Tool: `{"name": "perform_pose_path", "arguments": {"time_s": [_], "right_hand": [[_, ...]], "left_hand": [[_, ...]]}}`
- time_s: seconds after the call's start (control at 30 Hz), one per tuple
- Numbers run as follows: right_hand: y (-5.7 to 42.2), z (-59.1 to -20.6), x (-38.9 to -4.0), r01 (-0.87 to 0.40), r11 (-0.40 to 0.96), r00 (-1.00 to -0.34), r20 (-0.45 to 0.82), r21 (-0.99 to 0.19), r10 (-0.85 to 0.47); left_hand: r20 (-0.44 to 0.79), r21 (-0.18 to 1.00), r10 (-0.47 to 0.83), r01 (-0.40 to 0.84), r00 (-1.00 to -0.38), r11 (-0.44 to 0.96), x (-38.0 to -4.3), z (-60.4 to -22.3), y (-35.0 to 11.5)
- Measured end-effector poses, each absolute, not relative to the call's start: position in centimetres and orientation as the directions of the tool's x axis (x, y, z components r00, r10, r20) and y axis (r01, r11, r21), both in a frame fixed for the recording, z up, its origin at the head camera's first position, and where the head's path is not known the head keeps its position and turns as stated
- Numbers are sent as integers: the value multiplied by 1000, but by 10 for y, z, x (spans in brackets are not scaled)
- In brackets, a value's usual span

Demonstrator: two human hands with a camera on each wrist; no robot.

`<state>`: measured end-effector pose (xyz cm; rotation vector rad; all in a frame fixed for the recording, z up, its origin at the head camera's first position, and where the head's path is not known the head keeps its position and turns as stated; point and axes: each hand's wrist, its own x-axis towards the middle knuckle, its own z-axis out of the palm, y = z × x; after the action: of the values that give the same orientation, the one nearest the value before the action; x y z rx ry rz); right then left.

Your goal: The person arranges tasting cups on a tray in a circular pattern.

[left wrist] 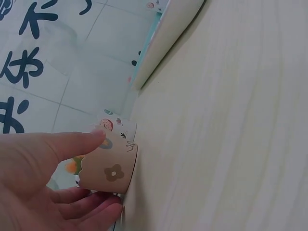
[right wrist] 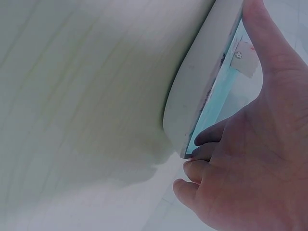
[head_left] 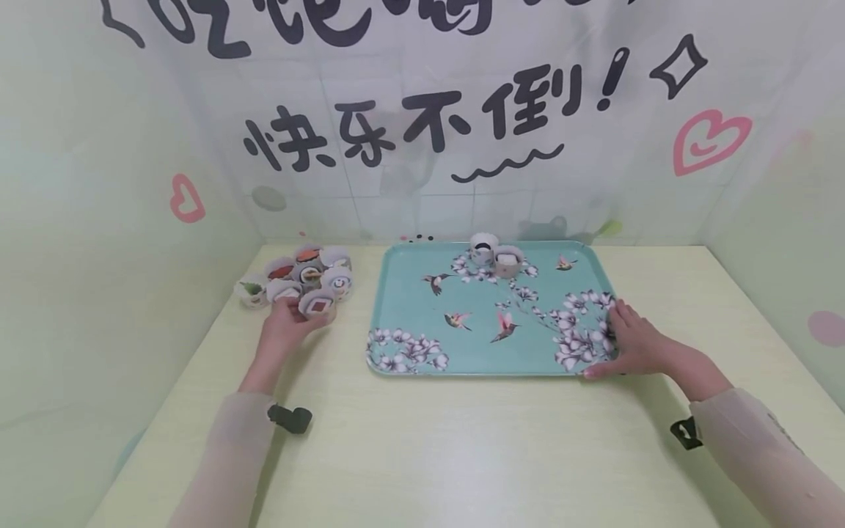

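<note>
My left hand (head_left: pixel 290 323) is at the front of a cluster of small paper cups on the left of the table. Its thumb and fingers grip a brown paper cup (left wrist: pixel 108 166) with a flower print from both sides; in the head view this cup (head_left: pixel 318 303) has a dark red square in its top. Other paper cups (head_left: pixel 308 275) with various fillings stand close behind it. My right hand (head_left: pixel 637 343) rests against the front right corner of the turquoise tray (head_left: pixel 409 308), thumb along the front edge and fingers on the right rim.
Two paper cups, one white (head_left: pixel 484 251) and one pinkish (head_left: pixel 507 262), stand at the back of the tray, which is printed with birds and blossoms. Behind the pale table (head_left: pixel 449 447) rises a wall sheet (head_left: pixel 422 213) with black writing; more sheets close both sides.
</note>
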<state>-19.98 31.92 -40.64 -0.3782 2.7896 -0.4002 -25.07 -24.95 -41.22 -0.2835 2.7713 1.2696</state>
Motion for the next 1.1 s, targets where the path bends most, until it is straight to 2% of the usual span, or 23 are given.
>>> {"name": "perform_pose_path", "arguments": {"time_s": [0.8, 1.1], "right_hand": [[322, -411, -202, -204, 923, -920, -258, -326, -294], [320, -406, -200, -202, 924, -919, -263, -323, -293]], "left_hand": [[-68, 676, -165, -168, -984, 718, -255, -418, -247], [-27, 695, -122, -106, -992, 712, -251, -413, -245]]}}
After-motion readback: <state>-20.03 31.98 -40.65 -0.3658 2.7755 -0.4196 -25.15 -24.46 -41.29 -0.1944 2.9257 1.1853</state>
